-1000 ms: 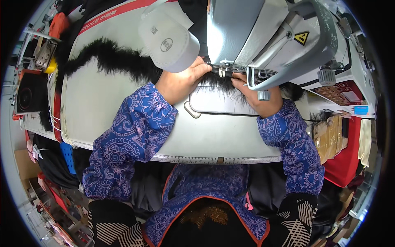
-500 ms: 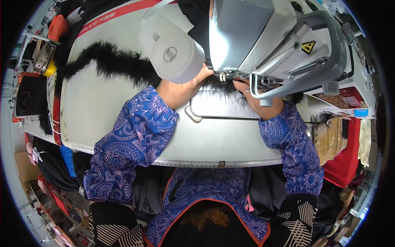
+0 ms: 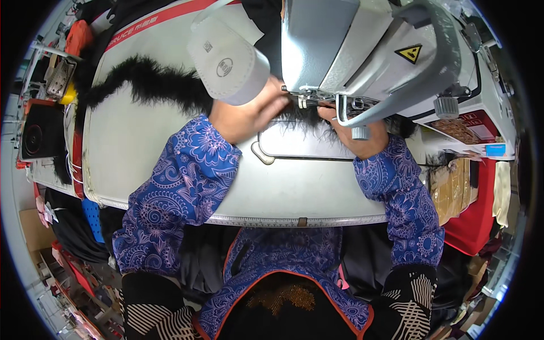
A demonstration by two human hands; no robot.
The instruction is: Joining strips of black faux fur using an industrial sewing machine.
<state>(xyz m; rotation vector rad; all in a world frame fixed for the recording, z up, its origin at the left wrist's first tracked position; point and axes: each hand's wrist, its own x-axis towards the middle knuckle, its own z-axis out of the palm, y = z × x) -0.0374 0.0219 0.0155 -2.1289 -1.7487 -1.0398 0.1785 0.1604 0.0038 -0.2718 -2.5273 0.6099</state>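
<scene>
A strip of black fluffy trim point(image 3: 153, 85) runs across the pale sewing machine table and in beneath the machine's head point(image 3: 340, 51). My left hand point(image 3: 243, 113), smeared a little by motion, has its fingers bunched on the trim just left of the presser foot point(image 3: 304, 102). A white rounded piece point(image 3: 229, 65) hangs over part of that hand. To the right of the foot, my right hand point(image 3: 362, 139) has its fingertips closed on the trim. A grey metal guard hides some of its fingers. Loose black fibres spread over the plate between both hands.
A measuring tape strip point(image 3: 272, 221) lines the table's front edge. Farther left stand a black speaker-like box point(image 3: 41, 130) and white cables. At the right are a taped brown package point(image 3: 453, 190) and a red bin point(image 3: 479, 209).
My left hand has shifted slightly left, its fingers now blurred and lower beside the foot. The whole view has moved a little. My right hand stays by the foot.
</scene>
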